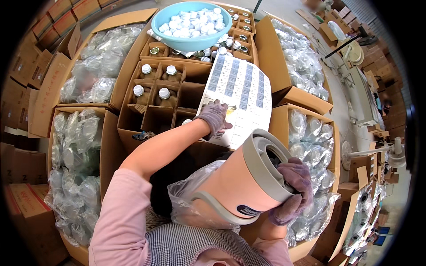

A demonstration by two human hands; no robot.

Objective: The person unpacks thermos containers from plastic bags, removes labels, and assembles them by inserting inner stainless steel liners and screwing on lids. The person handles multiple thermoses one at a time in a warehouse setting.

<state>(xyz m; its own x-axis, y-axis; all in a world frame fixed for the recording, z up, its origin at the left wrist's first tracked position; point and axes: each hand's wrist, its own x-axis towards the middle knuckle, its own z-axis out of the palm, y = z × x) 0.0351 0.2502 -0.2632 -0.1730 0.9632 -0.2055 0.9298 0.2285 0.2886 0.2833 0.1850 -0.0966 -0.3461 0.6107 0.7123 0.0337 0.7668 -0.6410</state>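
A large pink thermos jug point(248, 177) with a grey rim and grey handle leans tilted against my lap, its top toward the upper right. My right hand point(293, 188), in a purple-grey work glove, grips the jug at its grey top edge. A clear plastic bag point(184, 195) hangs around the jug's lower part. My left hand point(214, 117), gloved too, lies with fingers apart on a white sheet of labels point(248, 106). Some labels on its lower part are gone or blank. The sheet rests over a divided cardboard box point(155, 119), where several white-capped jugs point(164, 94) stand in compartments.
A light blue basin point(173, 44) full of white caps stands at the far side. Open cartons of plastic-wrapped items flank me on the left point(111, 88) and right point(280, 119). Stacked cartons point(29, 201) line the left; a floor with machinery point(361, 95) lies at the right.
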